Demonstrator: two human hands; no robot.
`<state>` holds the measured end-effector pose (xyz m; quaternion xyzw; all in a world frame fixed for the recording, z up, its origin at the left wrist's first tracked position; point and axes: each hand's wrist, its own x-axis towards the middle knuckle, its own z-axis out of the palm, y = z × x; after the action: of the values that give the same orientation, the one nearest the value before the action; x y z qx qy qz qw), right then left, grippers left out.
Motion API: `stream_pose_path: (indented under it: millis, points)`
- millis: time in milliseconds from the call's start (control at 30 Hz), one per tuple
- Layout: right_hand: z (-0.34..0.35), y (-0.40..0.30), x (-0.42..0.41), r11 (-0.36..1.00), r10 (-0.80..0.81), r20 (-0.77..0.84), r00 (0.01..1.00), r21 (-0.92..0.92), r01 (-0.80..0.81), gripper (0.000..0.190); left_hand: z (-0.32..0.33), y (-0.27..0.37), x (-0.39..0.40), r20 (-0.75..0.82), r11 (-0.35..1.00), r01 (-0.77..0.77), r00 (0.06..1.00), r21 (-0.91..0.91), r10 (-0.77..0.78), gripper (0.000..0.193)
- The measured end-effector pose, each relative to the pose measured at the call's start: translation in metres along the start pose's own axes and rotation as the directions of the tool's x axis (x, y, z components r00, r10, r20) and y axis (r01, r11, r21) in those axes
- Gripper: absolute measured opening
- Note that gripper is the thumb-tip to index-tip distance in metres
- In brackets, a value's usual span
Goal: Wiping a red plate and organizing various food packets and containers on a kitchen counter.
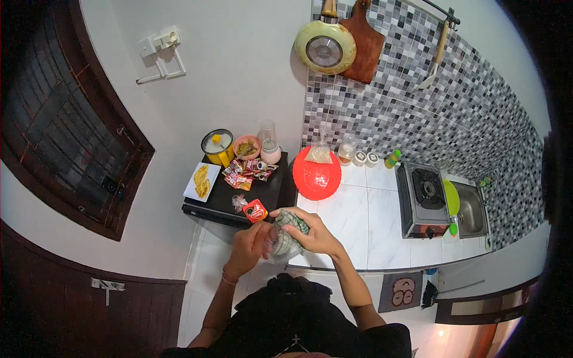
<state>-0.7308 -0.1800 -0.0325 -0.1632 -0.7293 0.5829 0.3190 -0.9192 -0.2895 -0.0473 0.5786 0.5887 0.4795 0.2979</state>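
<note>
My right hand [315, 232] grips a bunched green-and-white checked cloth [283, 239] in front of my body. Clear plastic, perhaps a bag or container, shows at the cloth's lower side. My left hand [250, 246] has its fingers closed on the clear plastic at the left of the cloth. Just beyond my hands, a red packet [255, 210] lies at the near edge of a black cabinet top [224, 203], beside a small knotted plastic bag [239, 202]. Several sachets [250, 172] are heaped farther back.
A white plate with yellow food [202, 181], a yellow lidded pot [218, 147], a pink bowl [246, 147] and a small blender [270, 150] stand on the cabinet. Rightward, the tiled counter [344, 223] holds a red plate [317, 179], a gas stove [425, 197] and a sink [472, 215].
</note>
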Motion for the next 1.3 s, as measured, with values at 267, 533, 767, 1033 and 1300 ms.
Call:
stream_pose_path:
  millis: [267, 533, 767, 1033, 1300]
  points:
    - [-0.001, 0.023, -0.006, 0.999, -0.034, 0.084, 0.996, 0.035, 0.031, 0.062, -0.009, -0.005, -0.001, 0.042, 0.983, 0.096, 0.995, -0.158, -0.091, 0.033]
    - [-0.010, 0.007, -0.008, 0.948, 0.109, -0.604, 0.790, 0.302, 0.100, 0.040, -0.017, -0.014, -0.009, -0.139, 0.902, 0.051, 0.983, -0.429, -0.122, 0.040]
    - [0.070, 0.025, -0.006, 0.901, -0.389, -0.216, 0.896, -0.291, 0.321, 0.069, 0.043, -0.042, -0.010, -0.197, 0.846, -0.419, 0.907, -0.329, 0.373, 0.077]
    - [0.041, 0.022, 0.031, 0.958, -0.018, -0.406, 0.914, 0.255, 0.132, 0.072, 0.055, -0.013, -0.023, -0.149, 0.955, -0.165, 0.980, -0.248, 0.131, 0.050]
    - [0.096, 0.023, 0.005, 0.638, -0.397, -0.180, 0.900, -0.759, 0.130, 0.068, 0.058, -0.068, -0.010, -0.089, 0.390, -0.051, 0.993, -0.920, -0.079, 0.059]
